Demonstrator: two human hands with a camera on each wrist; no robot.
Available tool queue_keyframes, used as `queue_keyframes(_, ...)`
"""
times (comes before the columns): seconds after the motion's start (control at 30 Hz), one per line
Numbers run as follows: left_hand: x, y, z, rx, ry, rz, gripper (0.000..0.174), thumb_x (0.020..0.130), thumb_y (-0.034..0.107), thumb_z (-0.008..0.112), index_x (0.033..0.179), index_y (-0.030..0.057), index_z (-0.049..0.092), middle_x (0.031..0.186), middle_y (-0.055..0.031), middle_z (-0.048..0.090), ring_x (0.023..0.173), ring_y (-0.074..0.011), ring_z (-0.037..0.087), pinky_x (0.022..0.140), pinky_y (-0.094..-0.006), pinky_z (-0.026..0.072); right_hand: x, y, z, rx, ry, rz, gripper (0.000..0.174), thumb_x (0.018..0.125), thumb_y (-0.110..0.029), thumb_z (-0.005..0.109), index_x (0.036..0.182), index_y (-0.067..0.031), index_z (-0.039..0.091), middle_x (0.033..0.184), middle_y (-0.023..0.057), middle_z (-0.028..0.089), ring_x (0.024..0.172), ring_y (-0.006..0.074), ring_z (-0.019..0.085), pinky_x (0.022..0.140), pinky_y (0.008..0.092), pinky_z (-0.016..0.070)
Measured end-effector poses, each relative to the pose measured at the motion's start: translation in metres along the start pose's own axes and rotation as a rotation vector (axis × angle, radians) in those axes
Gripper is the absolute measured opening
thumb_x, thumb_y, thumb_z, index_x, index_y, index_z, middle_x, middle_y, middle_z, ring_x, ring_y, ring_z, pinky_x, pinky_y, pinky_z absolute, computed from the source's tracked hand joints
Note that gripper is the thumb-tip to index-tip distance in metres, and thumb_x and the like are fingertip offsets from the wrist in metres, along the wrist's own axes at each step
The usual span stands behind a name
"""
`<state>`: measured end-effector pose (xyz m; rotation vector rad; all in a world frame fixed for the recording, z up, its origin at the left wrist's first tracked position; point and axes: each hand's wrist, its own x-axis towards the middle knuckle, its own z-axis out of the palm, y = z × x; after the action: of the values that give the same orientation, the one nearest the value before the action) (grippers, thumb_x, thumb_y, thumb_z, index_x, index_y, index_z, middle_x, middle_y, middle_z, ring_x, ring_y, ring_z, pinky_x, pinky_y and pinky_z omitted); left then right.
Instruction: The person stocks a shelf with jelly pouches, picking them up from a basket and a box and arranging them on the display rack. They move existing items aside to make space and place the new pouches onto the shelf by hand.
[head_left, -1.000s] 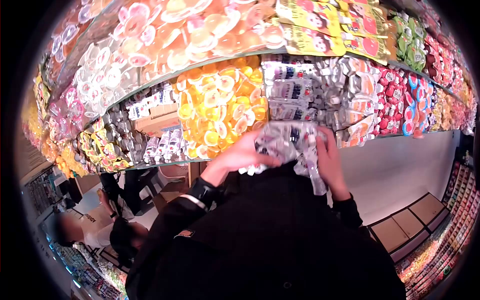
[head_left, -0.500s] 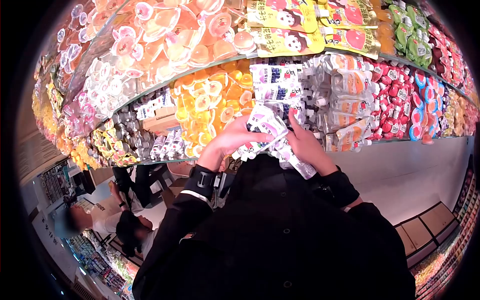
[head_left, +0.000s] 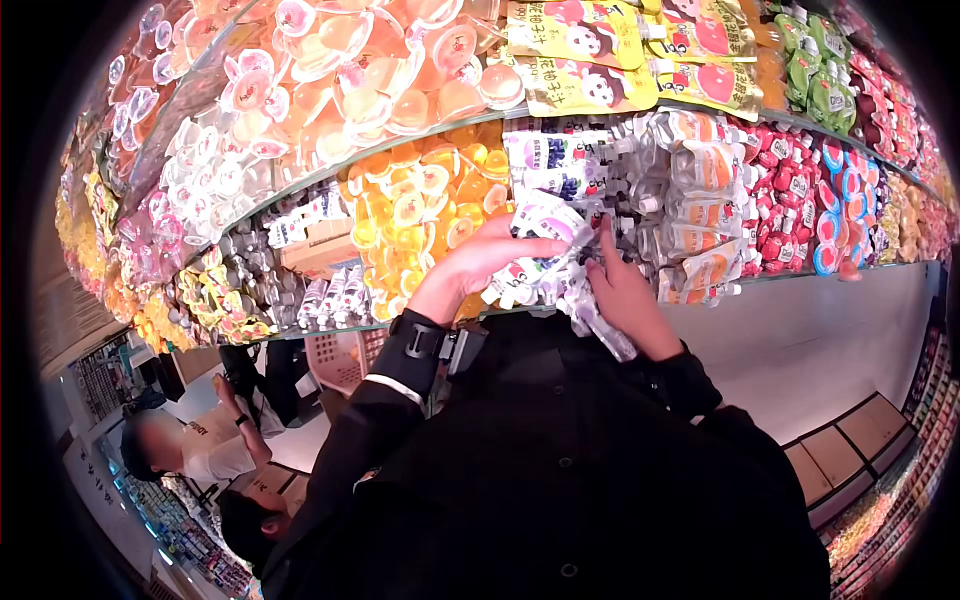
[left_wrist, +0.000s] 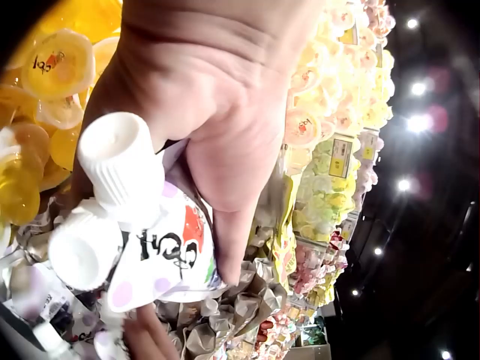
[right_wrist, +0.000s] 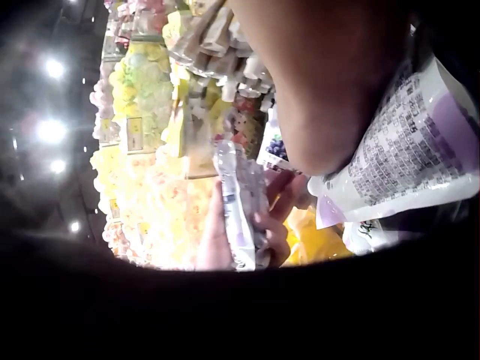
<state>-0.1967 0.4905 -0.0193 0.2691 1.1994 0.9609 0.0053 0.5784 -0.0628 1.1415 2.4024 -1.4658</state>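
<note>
My left hand [head_left: 475, 262] grips a bunch of white and purple spouted jelly pouches [head_left: 545, 222] over the front of the shelf. In the left wrist view, white ribbed caps [left_wrist: 120, 161] stick out of the grip beside the thumb. Close on the right, my right hand [head_left: 632, 302] holds another purple and white pouch [head_left: 605, 332], which hangs down beneath its palm. Its index finger points up along the bunch. The right wrist view has the printed back of a pouch [right_wrist: 409, 154] near that hand, its fingers partly hidden.
Matching blueberry pouches [head_left: 560, 150] lie right behind the hands. Yellow jelly cups [head_left: 420, 205] fill the bin to the left; orange-labelled pouches [head_left: 705, 210] and red pouches [head_left: 780, 200] are on the right. A raised glass edge [head_left: 400, 135] fronts the upper tier. Two people are at lower left, near a pink basket [head_left: 335, 360].
The pouches, bunched and blurred a second ago, are now spread apart between the hands. My right index finger has straightened upward. The people at lower left have shifted.
</note>
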Motion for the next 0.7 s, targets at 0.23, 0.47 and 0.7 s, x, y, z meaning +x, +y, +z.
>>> queue_keyframes(0.23, 0.002, -0.016, -0.001, -0.16, 0.036, 0.031, 0.045, 0.079, 0.009, 0.072, 0.119, 0.0014, 0.055, 0.109, -0.0052, 0.063, 0.096, -0.0139, 0.06, 0.083, -0.0275, 0.0486, 0.0, 0.008, -0.002, 0.074, 0.04, 0.07, 0.07, 0.089, -0.022, 0.046, 0.145, -0.0037, 0.008, 0.066, 0.0264, 0.059, 0.066, 0.0453, 0.059, 0.065, 0.0507, 0.0445)
queue_keyframes(0.47, 0.01, -0.036, 0.008, -0.087, 0.156, 0.105, 0.04, 0.078, 0.006, 0.072, 0.114, 0.0018, 0.057, 0.103, -0.0039, 0.064, 0.094, -0.0131, 0.06, 0.082, -0.0275, 0.0483, -0.028, -0.004, 0.004, 0.184, 0.102, 0.019, 0.07, 0.089, -0.019, 0.047, 0.147, -0.0097, 0.009, 0.061, 0.0271, 0.055, 0.057, 0.0465, 0.054, 0.057, 0.0525, 0.0411)
queue_keyframes(0.7, -0.01, -0.043, -0.008, -0.1, -0.037, 0.142, 0.046, 0.075, 0.004, 0.071, 0.116, 0.0007, 0.051, 0.103, -0.0068, 0.062, 0.087, -0.0149, 0.062, 0.072, -0.029, 0.0534, -0.172, 0.043, 0.062, 0.702, 0.531, 0.368, 0.045, 0.099, -0.036, 0.036, 0.122, -0.0009, 0.052, 0.073, 0.0055, 0.058, 0.058, 0.0101, 0.054, 0.056, 0.0244, 0.0449)
